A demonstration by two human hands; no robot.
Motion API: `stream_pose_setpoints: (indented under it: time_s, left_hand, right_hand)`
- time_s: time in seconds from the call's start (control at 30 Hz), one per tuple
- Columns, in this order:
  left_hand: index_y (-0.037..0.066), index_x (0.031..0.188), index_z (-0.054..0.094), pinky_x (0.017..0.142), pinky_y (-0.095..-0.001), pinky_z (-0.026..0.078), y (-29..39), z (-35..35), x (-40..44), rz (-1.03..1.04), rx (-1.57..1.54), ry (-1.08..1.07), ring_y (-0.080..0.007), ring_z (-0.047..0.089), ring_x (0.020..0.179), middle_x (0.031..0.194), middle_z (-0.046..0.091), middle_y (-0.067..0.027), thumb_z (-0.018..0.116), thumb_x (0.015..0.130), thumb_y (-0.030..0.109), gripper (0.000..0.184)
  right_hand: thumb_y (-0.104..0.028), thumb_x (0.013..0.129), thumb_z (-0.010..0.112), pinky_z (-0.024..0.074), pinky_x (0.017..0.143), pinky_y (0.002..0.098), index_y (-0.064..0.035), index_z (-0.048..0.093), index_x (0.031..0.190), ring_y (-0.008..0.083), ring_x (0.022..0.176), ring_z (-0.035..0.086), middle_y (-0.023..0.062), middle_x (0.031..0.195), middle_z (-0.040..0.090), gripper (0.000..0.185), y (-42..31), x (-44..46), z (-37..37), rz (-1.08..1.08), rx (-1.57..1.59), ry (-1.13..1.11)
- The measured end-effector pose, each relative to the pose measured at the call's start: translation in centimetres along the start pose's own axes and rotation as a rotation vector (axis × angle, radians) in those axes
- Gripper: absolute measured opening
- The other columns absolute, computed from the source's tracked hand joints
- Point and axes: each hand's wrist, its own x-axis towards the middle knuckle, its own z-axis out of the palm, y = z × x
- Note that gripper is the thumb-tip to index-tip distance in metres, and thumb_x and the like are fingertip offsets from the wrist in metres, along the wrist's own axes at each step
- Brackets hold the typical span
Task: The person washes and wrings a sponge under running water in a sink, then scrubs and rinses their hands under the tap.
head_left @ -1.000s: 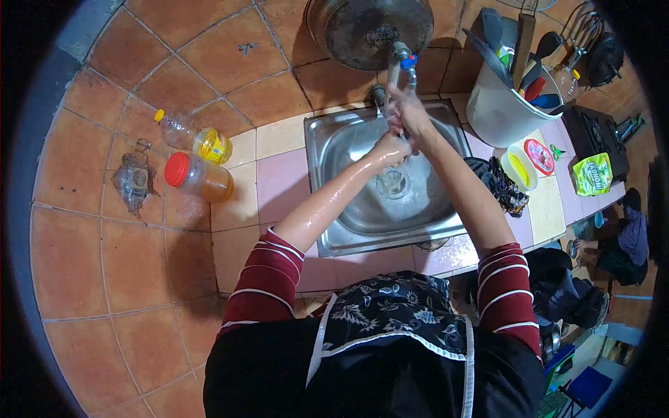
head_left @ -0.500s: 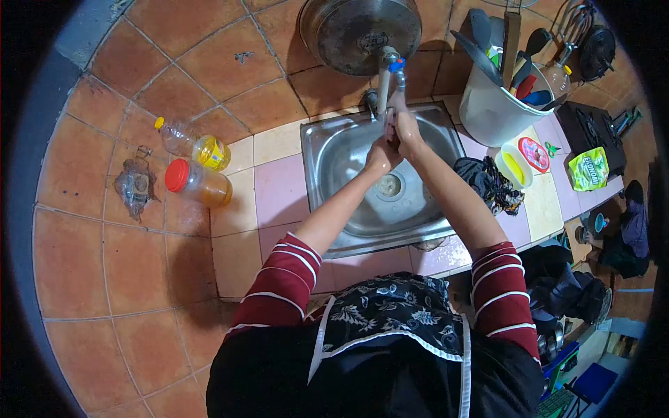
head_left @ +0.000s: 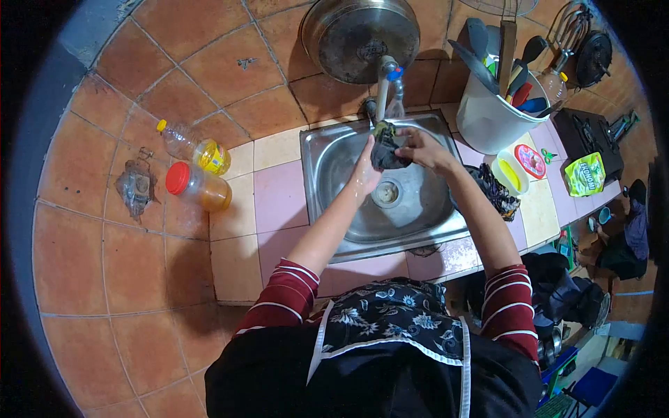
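Note:
Above the steel sink (head_left: 324, 216), a dark, crumpled scrubbing sponge (head_left: 388, 152) with a yellow-green edge is held between both hands. My left hand (head_left: 364, 173) is wet and grips it from the left, its palm turned toward it. On the other side, the fingers of my right hand (head_left: 425, 150) are bent and pinch the sponge's right edge. Just behind it stands the tap (head_left: 396, 75) with a blue handle, and what looks like clear water falls from it. The drain (head_left: 386, 193) shows below the hands.
A white bucket of utensils (head_left: 496, 115) stands right of the sink. Near it are a dark patterned cloth (head_left: 496, 191), a tub with yellow contents (head_left: 512, 174) and a green pouch (head_left: 585, 174). At left sit a red-lidded jar (head_left: 202, 188) and an oil bottle (head_left: 212, 157).
Both hands were pressed together under the tap with no sponge showing. Now they are apart and nearer to me, with the dark sponge between them.

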Motion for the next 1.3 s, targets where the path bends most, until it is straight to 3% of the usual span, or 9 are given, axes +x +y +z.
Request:
stream_pose_setpoints:
  time_s: [0.27,0.4,0.57,0.7,0.83,1.07,1.1,1.2,1.3]
  left_hand:
    - [0.005,0.111,0.050,0.091,-0.0392,0.038,-1.3,-3.7,2.2,-0.135,-0.138,0.492,-0.0255,0.051,0.102,0.110,0.055,-0.0101,0.033,0.089,0.049,0.052]
    - [0.002,0.114,0.047,0.096,-0.0390,0.035,0.5,-1.5,0.4,-0.261,-0.278,0.302,-0.0269,0.050,0.105,0.112,0.054,-0.0142,0.034,0.092,0.037,0.044]
    - [0.002,0.118,0.045,0.093,-0.0365,0.039,1.4,1.6,-1.3,-0.305,-0.307,-0.168,-0.0234,0.052,0.105,0.116,0.052,-0.0114,0.041,0.090,0.037,0.045]
    - [0.003,0.119,0.045,0.092,-0.0339,0.040,2.9,3.1,-2.5,-0.376,0.103,-0.156,-0.0207,0.052,0.105,0.117,0.052,-0.0097,0.051,0.087,0.033,0.044]
    - [0.003,0.119,0.046,0.091,-0.0330,0.040,5.3,1.0,-2.2,-0.342,0.317,-0.110,-0.0184,0.050,0.107,0.117,0.052,-0.0077,0.052,0.086,0.032,0.044]
    - [0.002,0.116,0.048,0.087,-0.0354,0.044,5.4,2.5,-4.0,-0.313,-0.130,-0.093,-0.0217,0.053,0.103,0.111,0.055,-0.0107,0.044,0.080,0.060,0.068]
    - [0.003,0.118,0.046,0.086,-0.0371,0.044,3.1,1.6,-3.3,-0.379,-0.167,-0.094,-0.0232,0.053,0.103,0.112,0.055,-0.0113,0.040,0.075,0.069,0.079]
    - [0.008,0.122,0.043,0.091,-0.0478,0.040,-3.7,4.0,-3.9,-0.282,-0.361,-0.193,-0.0279,0.049,0.109,0.120,0.049,-0.0132,0.037,0.087,0.045,0.051]
    - [0.010,0.120,0.046,0.092,-0.0485,0.039,-6.2,5.2,-4.3,-0.436,-0.419,-0.213,-0.0320,0.048,0.108,0.121,0.048,-0.0116,0.035,0.090,0.035,0.040]
  right_hand:
    - [0.000,0.070,0.049,0.0396,0.077,0.0289,-0.0014,0.057,0.078,0.0195,0.080,0.053,0.0072,0.076,0.054,0.012,0.7,-3.9,-0.1,-0.414,-0.288,0.088]
    - [-0.002,0.071,0.051,0.0419,0.076,0.0315,-0.0021,0.058,0.076,0.0205,0.078,0.056,0.0085,0.077,0.057,0.008,1.0,-6.1,1.2,-0.355,-0.385,-0.183]
    - [-0.028,0.078,0.065,0.0366,0.086,0.0299,-0.0040,0.047,0.113,0.0163,0.102,0.046,0.0083,0.108,0.050,0.046,6.1,-2.4,0.8,-0.285,-0.143,0.426]
    - [-0.033,0.081,0.061,0.0384,0.083,0.0282,-0.0042,0.047,0.115,0.0135,0.099,0.048,0.0043,0.110,0.051,0.046,4.0,-2.7,2.0,-0.029,0.498,0.240]
    - [-0.038,0.084,0.055,0.0417,0.073,0.0237,-0.0036,0.059,0.100,0.0087,0.080,0.054,-0.0004,0.087,0.060,0.038,7.1,-0.7,0.9,-0.101,0.368,0.246]
    - [-0.045,0.087,0.046,0.0402,0.076,0.0260,-0.0001,0.058,0.097,0.0125,0.080,0.051,0.0048,0.091,0.058,0.048,0.3,-3.6,1.7,0.049,0.676,0.245]
    - [-0.042,0.087,0.046,0.0397,0.078,0.0272,0.0009,0.057,0.099,0.0135,0.084,0.051,0.0065,0.093,0.058,0.046,1.2,-3.0,1.4,0.038,0.619,0.157]
    - [-0.037,0.087,0.049,0.0426,0.072,0.0273,0.0000,0.055,0.094,0.0123,0.078,0.053,0.0054,0.083,0.057,0.038,3.8,-2.1,0.8,-0.219,-0.167,0.265]
    - [-0.028,0.083,0.055,0.0452,0.067,0.0323,-0.0024,0.055,0.096,0.0202,0.075,0.056,0.0090,0.083,0.060,0.028,5.7,-5.0,-4.2,-0.349,-0.479,0.681]
